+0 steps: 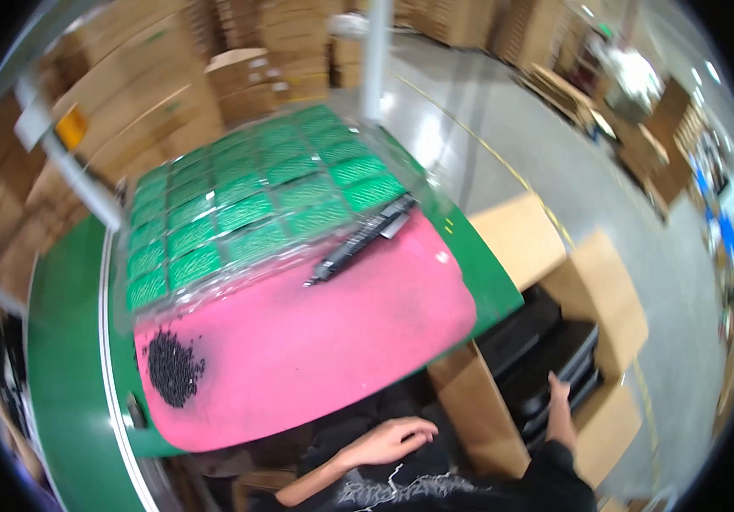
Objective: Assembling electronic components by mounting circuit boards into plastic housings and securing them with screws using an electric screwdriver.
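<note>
At the lower right, my right hand (559,392) reaches into an open cardboard box (480,401). It grips the edge of a black plastic case (567,350), one of several dark cases in there; most of its fingers are hidden. My left hand (397,441) hangs in front of my body, near the worktable's front edge, fingers loosely bent and nothing in them. On the table lies a pink mat (324,350). A long black tool with a narrow tip (363,239), like an electric screwdriver, rests across its far side. A heap of small black screws (174,369) sits at its left.
Clear plastic trays of green rectangular pieces (239,200) cover the far part of the green table (68,367). A small dark object (136,411) lies left of the mat. Pale posts (375,68) rise behind it. Stacked cartons (145,85) stand beyond. Grey floor (469,111) stretches right.
</note>
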The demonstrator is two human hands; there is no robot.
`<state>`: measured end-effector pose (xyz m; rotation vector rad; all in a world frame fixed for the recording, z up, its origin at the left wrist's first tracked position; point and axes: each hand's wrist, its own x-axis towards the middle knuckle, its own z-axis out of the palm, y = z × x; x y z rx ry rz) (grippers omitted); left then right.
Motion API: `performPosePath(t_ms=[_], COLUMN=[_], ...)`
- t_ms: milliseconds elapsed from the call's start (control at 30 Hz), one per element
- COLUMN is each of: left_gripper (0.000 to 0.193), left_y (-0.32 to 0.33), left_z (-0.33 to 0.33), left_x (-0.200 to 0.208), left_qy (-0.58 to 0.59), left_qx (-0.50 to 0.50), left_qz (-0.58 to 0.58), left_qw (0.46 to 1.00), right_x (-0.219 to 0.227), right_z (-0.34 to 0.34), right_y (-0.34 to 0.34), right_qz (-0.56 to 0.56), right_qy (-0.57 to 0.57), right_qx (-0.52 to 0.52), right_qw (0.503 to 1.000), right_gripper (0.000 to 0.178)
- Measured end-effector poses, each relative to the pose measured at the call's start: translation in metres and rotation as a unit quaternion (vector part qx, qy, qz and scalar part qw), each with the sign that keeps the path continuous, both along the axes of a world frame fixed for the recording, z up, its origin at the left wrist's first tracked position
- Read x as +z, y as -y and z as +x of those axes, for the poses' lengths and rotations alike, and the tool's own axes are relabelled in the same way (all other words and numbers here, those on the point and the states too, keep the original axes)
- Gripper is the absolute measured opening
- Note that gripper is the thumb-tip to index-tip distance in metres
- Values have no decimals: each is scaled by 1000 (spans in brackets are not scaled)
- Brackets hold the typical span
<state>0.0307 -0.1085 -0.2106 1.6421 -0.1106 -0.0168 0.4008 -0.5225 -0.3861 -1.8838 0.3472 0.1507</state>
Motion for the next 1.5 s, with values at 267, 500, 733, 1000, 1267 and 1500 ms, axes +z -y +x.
performPosePath(t_ms=[267, 500, 733, 1000, 1267, 1500], left_gripper=[58, 89, 81, 45, 26, 15], left_y=[23, 37, -72, -146, -228, -246], left_z=[32, 59, -70, -176, -92, -86], left_x=[22, 104, 114, 154, 136, 131], left_qy=[118, 202, 123, -219, -14, 82], left_qx=[13, 107, 383, 460, 252, 261], left_qz=[90, -80, -277, 420, 568, 558], left_qw=[989, 970, 873, 751, 783, 784], right_x=[243, 324, 386, 378, 348, 325], right_z=[-52, -148, -190, -225, -218, -199], right_y=[-125, -195, -348, -476, -687, -729], right_qz=[177, 248, -350, -200, -201, -188], right_qy=[40, 216, 512, 458, 608, 526], right_qx=[-16, 279, 680, 830, 652, 702], right_qw=[983, 902, 390, 247, 405, 441], right_gripper=[49, 63, 69, 36, 68, 83])
